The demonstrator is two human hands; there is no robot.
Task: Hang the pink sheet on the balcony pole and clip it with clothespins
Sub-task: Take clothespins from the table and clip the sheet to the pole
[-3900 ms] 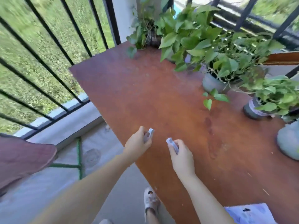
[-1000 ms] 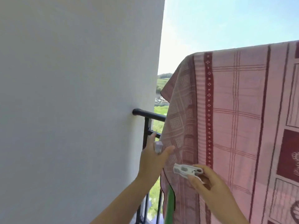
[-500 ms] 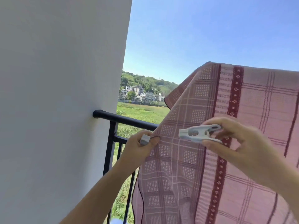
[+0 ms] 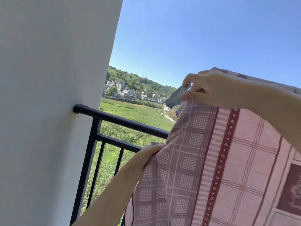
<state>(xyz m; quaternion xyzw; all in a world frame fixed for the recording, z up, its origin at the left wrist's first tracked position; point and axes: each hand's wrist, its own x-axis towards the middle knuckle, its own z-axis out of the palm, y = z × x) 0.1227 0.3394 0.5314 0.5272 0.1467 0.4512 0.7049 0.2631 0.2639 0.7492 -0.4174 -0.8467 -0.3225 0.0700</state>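
The pink sheet, checked with dark red bands, hangs over a pole that it hides and fills the right half of the view. At the sheet's top left corner, my right hand pinches a grey-white clothespin whose jaws point down-left at the fabric's edge. Lower down, my left hand is pressed against the sheet's left edge and is mostly hidden behind the cloth. A small grey tip of a second clothespin shows above its fingers.
A white wall fills the left side. A black balcony railing runs from the wall to behind the sheet, with vertical bars below it. Beyond are green fields, houses and blue sky.
My right hand has lifted the clothespin from mid-sheet up to the sheet's top left corner. My left hand has slid partly behind the sheet's edge. The view has moved closer.
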